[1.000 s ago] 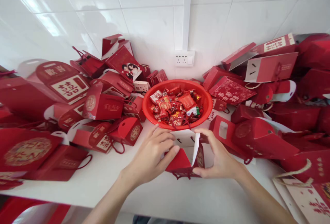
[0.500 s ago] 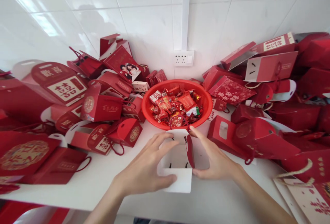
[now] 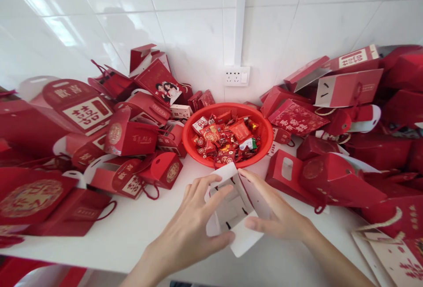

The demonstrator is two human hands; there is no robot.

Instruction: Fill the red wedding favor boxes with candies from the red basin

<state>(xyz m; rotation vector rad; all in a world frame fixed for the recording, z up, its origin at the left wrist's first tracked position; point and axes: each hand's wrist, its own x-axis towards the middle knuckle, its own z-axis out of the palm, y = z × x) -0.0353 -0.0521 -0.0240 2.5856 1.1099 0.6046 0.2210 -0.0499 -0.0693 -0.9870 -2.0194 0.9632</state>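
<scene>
Between my hands is a small paper gift box (image 3: 233,205), its flaps spread and its white inside facing up, with dark cord ends showing on the inner walls. My left hand (image 3: 194,221) grips its left side, thumb at the near flap and index finger reaching over the opening. Against the right side, my right hand (image 3: 277,212) holds the box with the thumb on the near flap. No sweets show inside. Just beyond the box stands a red plastic basket (image 3: 186,135) filled with wrapped candies (image 3: 228,135).
Red gift boxes (image 3: 132,139) are piled on the left of the white table (image 3: 132,225), and more red boxes (image 3: 333,177) on the right. Behind is a white tiled wall with a socket (image 3: 236,76). Several bags with rope handles (image 3: 383,221) lie at the right edge.
The box has turned and tilted between my hands, its near end swinging right. My right thumb has moved onto the near flap, and the inside is more exposed.
</scene>
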